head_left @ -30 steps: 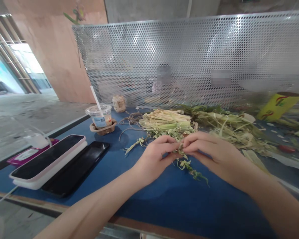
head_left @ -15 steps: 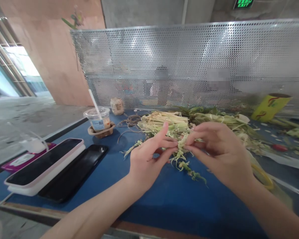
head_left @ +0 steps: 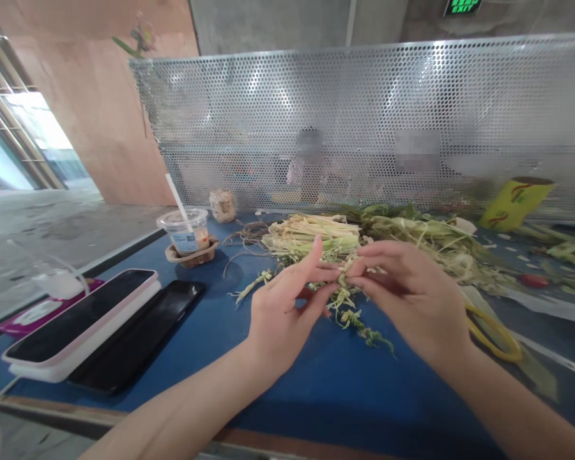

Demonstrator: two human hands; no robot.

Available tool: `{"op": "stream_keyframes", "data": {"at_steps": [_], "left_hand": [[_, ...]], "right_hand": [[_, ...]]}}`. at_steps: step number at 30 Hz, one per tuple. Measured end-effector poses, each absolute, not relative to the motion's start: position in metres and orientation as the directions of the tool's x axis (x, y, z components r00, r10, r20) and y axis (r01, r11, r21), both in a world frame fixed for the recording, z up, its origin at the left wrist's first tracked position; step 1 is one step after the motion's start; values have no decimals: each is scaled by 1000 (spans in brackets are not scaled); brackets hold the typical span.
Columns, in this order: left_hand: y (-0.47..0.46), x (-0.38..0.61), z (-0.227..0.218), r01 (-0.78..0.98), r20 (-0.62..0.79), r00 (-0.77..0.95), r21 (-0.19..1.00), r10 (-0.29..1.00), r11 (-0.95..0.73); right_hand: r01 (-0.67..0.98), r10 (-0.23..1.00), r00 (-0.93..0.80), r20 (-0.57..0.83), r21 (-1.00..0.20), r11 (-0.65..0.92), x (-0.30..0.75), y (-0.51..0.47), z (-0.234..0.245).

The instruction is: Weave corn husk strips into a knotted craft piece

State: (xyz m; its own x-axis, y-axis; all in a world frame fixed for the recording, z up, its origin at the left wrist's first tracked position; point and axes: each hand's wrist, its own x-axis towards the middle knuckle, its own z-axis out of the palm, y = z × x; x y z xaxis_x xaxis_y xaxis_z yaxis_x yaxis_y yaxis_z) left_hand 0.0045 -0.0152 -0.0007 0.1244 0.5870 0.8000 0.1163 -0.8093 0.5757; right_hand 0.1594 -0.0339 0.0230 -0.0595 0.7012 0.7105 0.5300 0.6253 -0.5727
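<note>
My left hand (head_left: 287, 310) and my right hand (head_left: 402, 297) meet over the blue table (head_left: 316, 383), fingertips pinched together on a small sprig of pale green plant stems (head_left: 347, 306). The sprig hangs down from the pinch, its tip trailing toward the table. The left index finger sticks up while thumb and other fingers hold the sprig. Just behind the hands lies a bundle of pale straw-like stalks (head_left: 316, 233), and a larger heap of green leaves and husks (head_left: 426, 239) spreads to the right.
At left lie a phone on a white pad (head_left: 81, 319), a black phone (head_left: 138, 338) and a plastic cup with a straw (head_left: 184, 233). A small jar (head_left: 223, 204) and brown twine (head_left: 249, 233) sit further back. Yellow-handled scissors (head_left: 496, 332), a yellow cup (head_left: 517, 201); perforated metal screen (head_left: 364, 121) behind.
The hands have risen a little and the left index finger has lifted off the sprig. The view has shifted slightly, and yellow scissor handles now show by the right wrist.
</note>
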Motion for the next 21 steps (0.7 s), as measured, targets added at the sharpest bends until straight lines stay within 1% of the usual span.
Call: {"op": "stream_keyframes", "data": {"at_steps": [2,5,8,12,14,18,19,21], "left_hand": [[-16,5,2,103,800,104,582,591,-806],[-17,5,3,60,796,81,597,600,-800],[-18,5,1,45,792,90,603,604,-796],[-19,5,-1,57,793,93,599,602,-799],[-20,5,-2,76,804,95,582,587,-810],[-20,6,-2,168,849,108,497,517,-851],[-20,6,-2,172,853,110,490,511,-855],[-19,6,-1,120,838,101,525,536,-843]], "right_hand": [[483,707,-39,706,-606,632,157,-35,23],[417,698,-55,714,-619,665,157,-37,25],[406,692,-27,721,-625,667,158,-38,26],[374,720,-34,693,-660,652,157,-37,24],[351,735,-44,677,-678,646,157,-37,24],[331,741,-29,671,-693,640,156,-38,26],[329,740,-23,672,-694,641,156,-39,26],[331,735,-2,678,-693,640,154,-41,26]]}}
